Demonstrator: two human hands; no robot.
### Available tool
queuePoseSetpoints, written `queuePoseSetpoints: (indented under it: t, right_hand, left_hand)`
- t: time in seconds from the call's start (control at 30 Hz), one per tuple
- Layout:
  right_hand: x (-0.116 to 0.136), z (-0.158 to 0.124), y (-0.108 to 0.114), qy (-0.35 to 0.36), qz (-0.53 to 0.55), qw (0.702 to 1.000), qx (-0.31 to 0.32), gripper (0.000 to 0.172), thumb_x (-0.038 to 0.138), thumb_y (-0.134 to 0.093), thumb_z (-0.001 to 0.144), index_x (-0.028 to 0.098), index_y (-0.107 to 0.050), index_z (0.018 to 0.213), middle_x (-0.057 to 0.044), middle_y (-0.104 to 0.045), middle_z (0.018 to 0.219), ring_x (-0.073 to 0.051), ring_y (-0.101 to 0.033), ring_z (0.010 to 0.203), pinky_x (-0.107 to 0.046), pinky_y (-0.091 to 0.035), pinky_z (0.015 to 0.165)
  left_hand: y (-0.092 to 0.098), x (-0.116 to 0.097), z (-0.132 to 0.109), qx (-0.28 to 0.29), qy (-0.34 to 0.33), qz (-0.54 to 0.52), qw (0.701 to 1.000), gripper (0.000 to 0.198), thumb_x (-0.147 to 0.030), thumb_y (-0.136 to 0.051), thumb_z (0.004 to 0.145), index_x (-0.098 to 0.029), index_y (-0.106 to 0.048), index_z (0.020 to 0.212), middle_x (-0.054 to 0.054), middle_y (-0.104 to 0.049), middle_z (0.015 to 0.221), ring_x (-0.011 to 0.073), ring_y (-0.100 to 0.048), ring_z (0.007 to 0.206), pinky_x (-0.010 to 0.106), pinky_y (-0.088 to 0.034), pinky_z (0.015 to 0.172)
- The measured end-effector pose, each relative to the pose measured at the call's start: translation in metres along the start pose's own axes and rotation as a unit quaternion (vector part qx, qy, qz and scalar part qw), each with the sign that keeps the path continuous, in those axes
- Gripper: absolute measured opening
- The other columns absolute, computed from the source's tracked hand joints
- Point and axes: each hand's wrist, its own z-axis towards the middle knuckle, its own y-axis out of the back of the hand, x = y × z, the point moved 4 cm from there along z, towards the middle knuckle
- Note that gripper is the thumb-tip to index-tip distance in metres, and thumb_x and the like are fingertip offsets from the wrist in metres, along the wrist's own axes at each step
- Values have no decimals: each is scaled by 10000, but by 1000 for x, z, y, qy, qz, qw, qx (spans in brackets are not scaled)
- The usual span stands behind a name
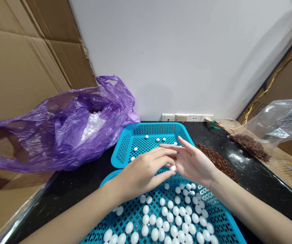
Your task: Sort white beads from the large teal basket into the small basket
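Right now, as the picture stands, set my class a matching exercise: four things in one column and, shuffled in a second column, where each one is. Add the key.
Column 1
1. purple bag
2. far basket
3. brown heap
4. single white bead

Column 2
A. between the left hand and the right hand
B. on the black counter, right of the baskets
C. at the left, beside the cardboard
D. beyond the near basket, towards the wall

Pairs: 1-C, 2-D, 3-B, 4-A
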Motion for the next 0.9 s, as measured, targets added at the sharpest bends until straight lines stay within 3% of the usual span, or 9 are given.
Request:
queuePoseSetpoints:
  t: [0.17,0.7,0.9]
  right_hand:
    - [-1,-3,-3,-15,-2,999,32,470,534,-442,876,115,-595,1022,-44,-608,819,-130,-552,702,-238,-417,629]
    - [1,-5,-7,-11,-9,999,31,497,556,-493,837,111,-586,1038,-70,-638,861,-145,-560,777,-258,-397,714]
    - [0,-5,-6,-9,-14,999,41,582,570,-364,891,90,-524,1179,-105,-648,955,-157,-586,818,-267,-413,710]
  left_hand:
    - [-2,1,1,28,16,-29,999,141,-215,-478,925,-165,-591,992,52,-602,1108,173,-516,1093,315,-419,959]
    - [-3,3,-1,14,17,-35,999,115,-205,-540,896,-162,-607,978,39,-612,1097,165,-522,1088,317,-400,986]
    - [-2,1,0,0,-4,-30,1000,105,-200,-535,899,-163,-617,953,33,-634,1033,158,-542,1052,307,-410,974]
